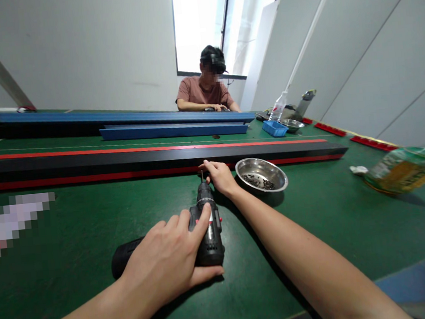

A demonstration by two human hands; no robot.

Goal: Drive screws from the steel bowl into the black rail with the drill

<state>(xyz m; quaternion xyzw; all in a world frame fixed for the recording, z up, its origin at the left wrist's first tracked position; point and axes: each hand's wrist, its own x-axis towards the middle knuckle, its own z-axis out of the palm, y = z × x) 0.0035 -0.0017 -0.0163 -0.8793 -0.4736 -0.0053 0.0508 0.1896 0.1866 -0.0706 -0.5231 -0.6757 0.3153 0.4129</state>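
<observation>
My left hand (172, 248) is wrapped round a black cordless drill (210, 230), which lies on its side on the green table with its bit pointing at a long black bar (152, 159) with red stripes. At the bar's near side, my right hand (217, 176) has its fingers closed round the area of the bit tip; whatever they pinch is too small to make out. Just right of that hand stands a steel bowl (283, 182) with small dark screws inside.
Blue metal profiles (172, 130) lie behind the bar. Across the table (76, 273) sits a person (206, 90). A blue basket (274, 129), a bottle and another bowl stand at the back right. A large plastic jar (405, 171) is at right.
</observation>
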